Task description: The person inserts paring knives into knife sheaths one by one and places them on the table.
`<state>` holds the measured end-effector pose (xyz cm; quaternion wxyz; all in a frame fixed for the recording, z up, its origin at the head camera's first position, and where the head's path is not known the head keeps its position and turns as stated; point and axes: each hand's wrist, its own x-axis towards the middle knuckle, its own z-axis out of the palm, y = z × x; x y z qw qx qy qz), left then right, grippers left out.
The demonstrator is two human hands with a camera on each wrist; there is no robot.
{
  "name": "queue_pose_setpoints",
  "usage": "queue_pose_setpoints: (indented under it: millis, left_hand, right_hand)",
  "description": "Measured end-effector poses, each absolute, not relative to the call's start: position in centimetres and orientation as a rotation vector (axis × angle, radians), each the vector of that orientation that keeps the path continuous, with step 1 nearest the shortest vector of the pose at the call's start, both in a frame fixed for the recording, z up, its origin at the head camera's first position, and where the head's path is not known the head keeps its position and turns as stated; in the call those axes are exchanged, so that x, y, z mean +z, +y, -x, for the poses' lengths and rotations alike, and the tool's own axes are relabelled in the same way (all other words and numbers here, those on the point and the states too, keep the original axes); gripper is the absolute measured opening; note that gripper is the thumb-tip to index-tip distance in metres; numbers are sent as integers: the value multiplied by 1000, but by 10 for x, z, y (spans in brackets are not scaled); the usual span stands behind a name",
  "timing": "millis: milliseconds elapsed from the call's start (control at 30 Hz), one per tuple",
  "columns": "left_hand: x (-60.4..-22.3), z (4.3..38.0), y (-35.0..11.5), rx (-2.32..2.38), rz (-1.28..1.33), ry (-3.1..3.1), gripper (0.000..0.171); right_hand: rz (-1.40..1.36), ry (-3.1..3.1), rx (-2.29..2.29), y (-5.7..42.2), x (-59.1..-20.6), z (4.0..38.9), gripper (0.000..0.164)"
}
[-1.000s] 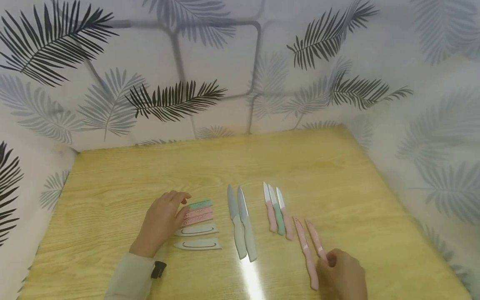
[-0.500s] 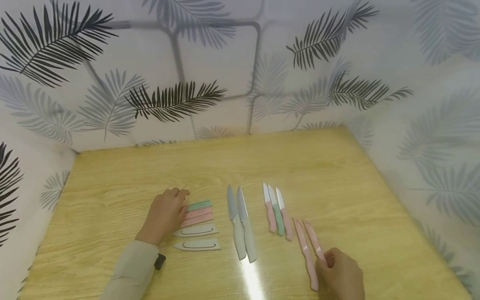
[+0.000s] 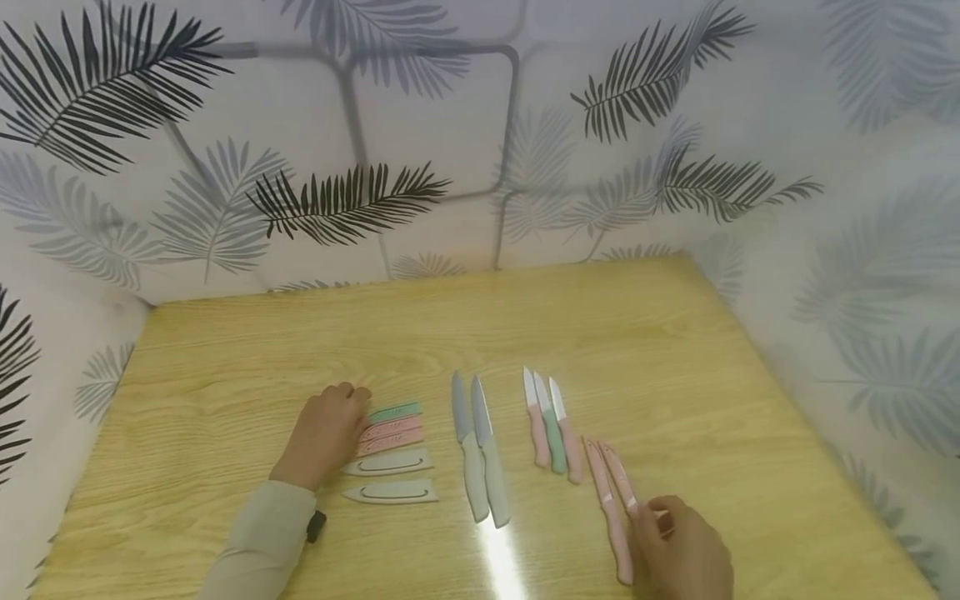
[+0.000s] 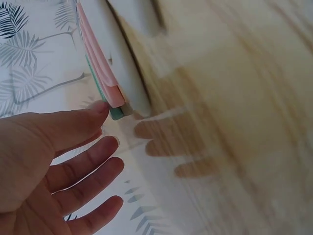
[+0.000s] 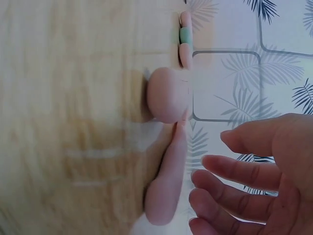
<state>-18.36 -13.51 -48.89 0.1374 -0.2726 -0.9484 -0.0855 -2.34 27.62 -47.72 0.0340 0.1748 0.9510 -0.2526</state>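
Note:
In the head view my left hand [image 3: 318, 437] is at the left ends of a row of blade sheaths: a green sheath [image 3: 395, 412], two pink sheaths [image 3: 392, 428] and two off-white sheaths [image 3: 387, 462]. The left wrist view shows the thumb touching the green and pink ends, other fingers loosely spread. At the lower right my right hand [image 3: 690, 550] is by the handle of a pink paring knife [image 3: 619, 477] with a pink-covered blade. A matching pink knife [image 3: 617, 533] lies to its left. The right wrist view shows the fingers apart from both handles, holding nothing.
Two larger knives [image 3: 491, 479] with off-white handles and bare blades lie mid-table. Between them and the covered pair are three small bare-bladed knives [image 3: 553, 437], two pink and one green. The wood table [image 3: 420, 333] meets a leaf-patterned backdrop [image 3: 450, 125].
The right-hand covered pink knife has shifted left, closer to its neighbour, and my right hand's fingers have come off its handle. My left hand's fingers have drawn back slightly from over the sheaths.

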Motion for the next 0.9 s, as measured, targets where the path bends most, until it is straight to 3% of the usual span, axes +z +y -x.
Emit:
queue_pose_setpoints:
  millis: [900]
  left_hand:
    - [-493, 186, -121, -25, 825, -2792, 24]
  right_hand:
    - [-531, 3239, -821, 263, -481, 25, 27]
